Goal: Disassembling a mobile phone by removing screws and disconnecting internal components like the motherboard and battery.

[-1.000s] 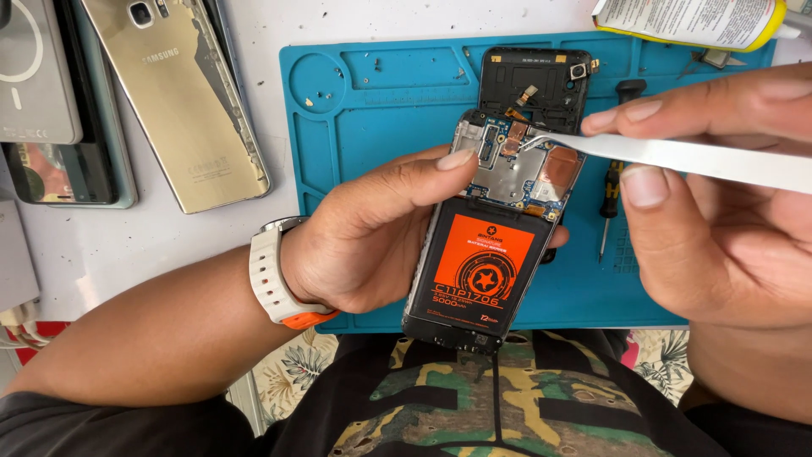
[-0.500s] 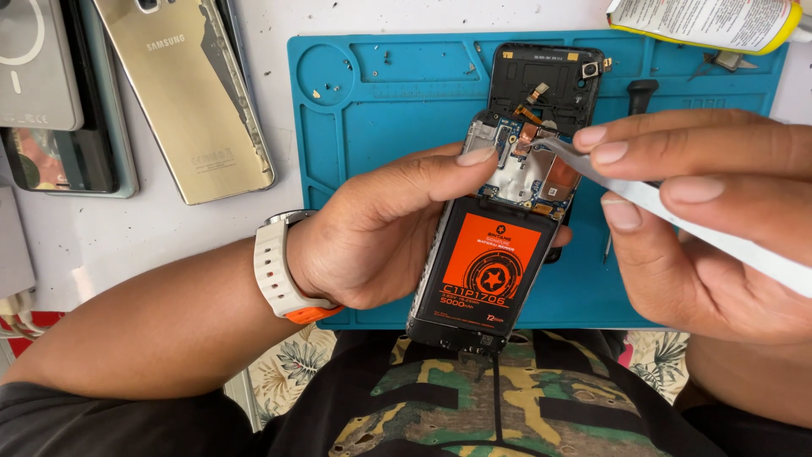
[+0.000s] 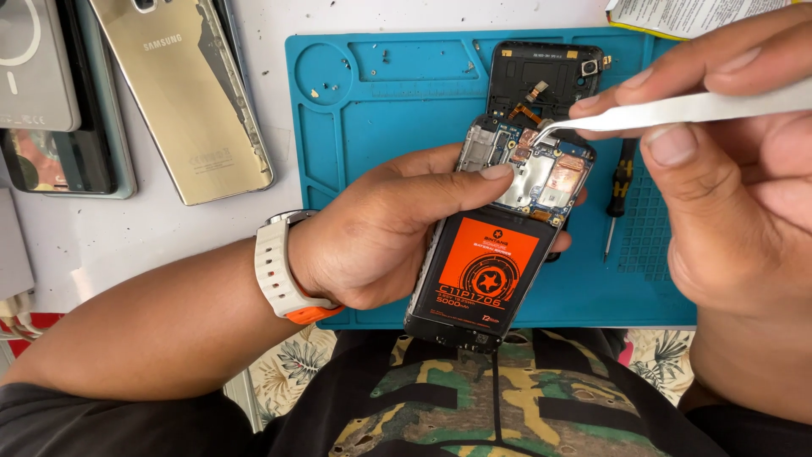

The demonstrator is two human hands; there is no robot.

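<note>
left hand (image 3: pixel 372 228): gripping the opened phone (image 3: pixel 499 228) by its edges, thumb lying across the upper board area, fingers wrapping underneath; holding it tilted above the front edge of the blue mat (image 3: pixel 381 110).
right hand (image 3: pixel 727 186): fingers pressed together on the white tweezers (image 3: pixel 668 110), thumb below, index on top.
tweezers: curved tip touching the top left of the circuit board (image 3: pixel 541 169), near a small connector; can't tell whether the tip is pinching anything.
phone: back cover off, orange-and-black battery (image 3: pixel 491 271) filling the lower half, board and shields exposed above.
handling, my read: light and stiff along the frame, but fragile inside. Flex cables and connectors look easy to tear, and the battery shouldn't be pressed or pierced. Grip at the side rails, not on the board.
nearby: black rear frame (image 3: pixel 541 76) lying on the mat just behind the phone, small screwdriver (image 3: pixel 617 195) on the mat right of it, gold phone (image 3: pixel 182 93) face down on the white table (image 3: pixel 85 237).
</note>
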